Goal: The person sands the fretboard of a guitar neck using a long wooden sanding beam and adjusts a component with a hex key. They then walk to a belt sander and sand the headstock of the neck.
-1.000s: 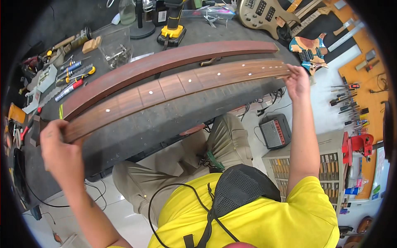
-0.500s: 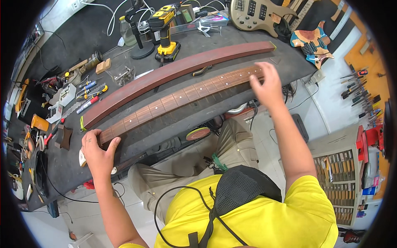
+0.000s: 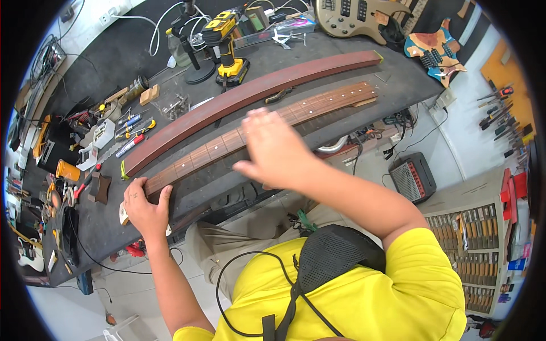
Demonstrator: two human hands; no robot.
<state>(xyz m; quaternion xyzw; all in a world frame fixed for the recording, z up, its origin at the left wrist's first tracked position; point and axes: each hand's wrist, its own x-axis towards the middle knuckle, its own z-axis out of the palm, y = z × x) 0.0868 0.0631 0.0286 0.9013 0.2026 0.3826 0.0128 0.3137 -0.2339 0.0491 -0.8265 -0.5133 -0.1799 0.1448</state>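
Note:
A guitar neck (image 3: pixel 310 108) with a dark brown fretboard and pale dot inlays lies lengthwise along the bench. My left hand (image 3: pixel 145 209) grips its left end, thumb on the near side and fingers on the far side. Over the middle of the fretboard lies my right hand (image 3: pixel 273 145), fingers stretched out and close together, palm down, hiding that stretch. Whether its fingers press on the wood or hover just above, I cannot tell. Behind the neck, a long reddish-brown beam (image 3: pixel 250 79) with yellow-green ends runs roughly parallel to it.
On the dark bench (image 3: pixel 341 62) stand a yellow-black cordless drill (image 3: pixel 227 48) and a black stand (image 3: pixel 199 71). Hand tools (image 3: pixel 131 145) crowd the left side. At the back right are a bass body (image 3: pixel 355 20) and a blue-tan guitar body (image 3: pixel 435 51). A small amplifier (image 3: pixel 412 179) sits on the floor.
My right hand has moved left along the neck, from its right end to the middle, uncovering that end. My left hand keeps its place at the left end. The view has shifted slightly.

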